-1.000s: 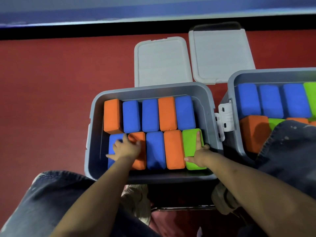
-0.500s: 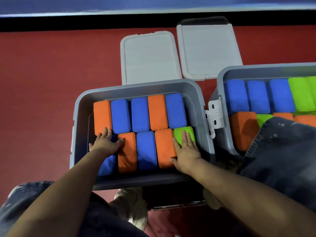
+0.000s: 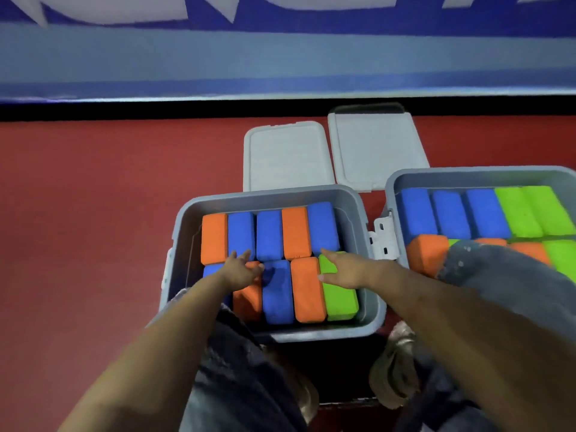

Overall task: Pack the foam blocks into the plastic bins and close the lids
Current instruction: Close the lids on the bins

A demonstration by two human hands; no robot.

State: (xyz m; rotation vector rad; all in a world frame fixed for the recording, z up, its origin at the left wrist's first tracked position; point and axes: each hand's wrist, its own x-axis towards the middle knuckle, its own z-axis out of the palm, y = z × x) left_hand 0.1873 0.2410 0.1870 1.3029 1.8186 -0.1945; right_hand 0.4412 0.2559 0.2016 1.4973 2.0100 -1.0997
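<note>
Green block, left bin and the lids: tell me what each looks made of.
Green block: likely foam, matte with rounded, soft-looking edges.
Left bin: grey plastic, it seems, smooth with a slight sheen and moulded rounded corners.
Lids: pale grey plastic by the look, thin, with moulded raised rims.

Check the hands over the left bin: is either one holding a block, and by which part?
Nothing is held. The left hand and right hand lie open, fingers extended, over the near row of foam blocks in the left bin. No fingers curl around a block.
</note>
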